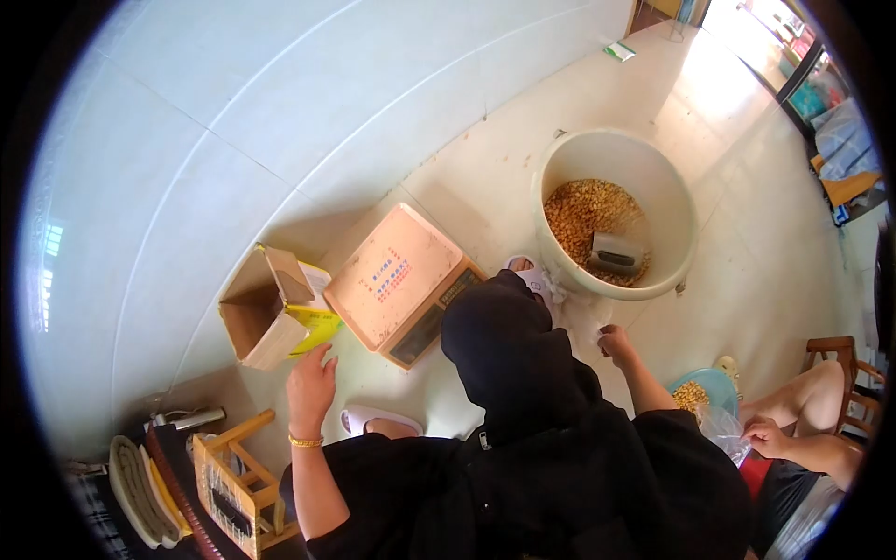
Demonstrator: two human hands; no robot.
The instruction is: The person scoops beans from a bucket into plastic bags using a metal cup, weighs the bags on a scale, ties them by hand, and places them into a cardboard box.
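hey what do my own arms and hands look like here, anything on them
Loose black sleeves end around your elbows, leaving the forearms bare. Your left hand has a gold-coloured bracelet at its wrist; your right hand shows none. Neither wears a glove.

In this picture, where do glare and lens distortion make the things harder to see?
Head view: glare whitens the floor near the doorway; head view: tile lines on the wall bow, and the corners go black; head view: whatever the right hand may hold is too faint to tell.
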